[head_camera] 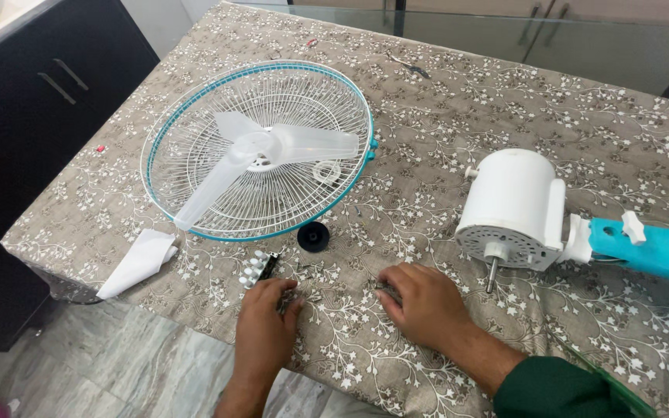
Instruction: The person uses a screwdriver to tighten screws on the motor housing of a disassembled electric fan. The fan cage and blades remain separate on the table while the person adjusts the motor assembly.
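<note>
Seen from above, a person works at the near edge of a table covered in a grey-brown cloth with a white flower pattern. A dismantled fan lies spread across it.

Nearest the viewer, the left hand rests palm down at the table's edge, fingers curled over some small dark parts on the cloth; whether it is pinching one cannot be told. Touching its fingertips on the far side lies a small switch block with a row of white push buttons, seemingly kept within easy reach.

To the right of the switch block, the right hand also lies palm down, fingers bent and pressed to the cloth over a small dark piece that it mostly hides. Its green sleeve enters from the lower right.

Just beyond the switch block sits a small black round cap, set apart on its own.

Well to the right of the switch block, the white fan motor housing lies on its side, its bare metal shaft pointing toward the person, joined to a teal neck piece running off the right edge. Lying down this way probably keeps it from rolling.

Left of the switch block, a folded white paper hangs over the table edge.

Farther back, the round white wire fan guard with a teal rim lies flat, like a tray, holding the loose translucent blade and a small white ring.
</note>
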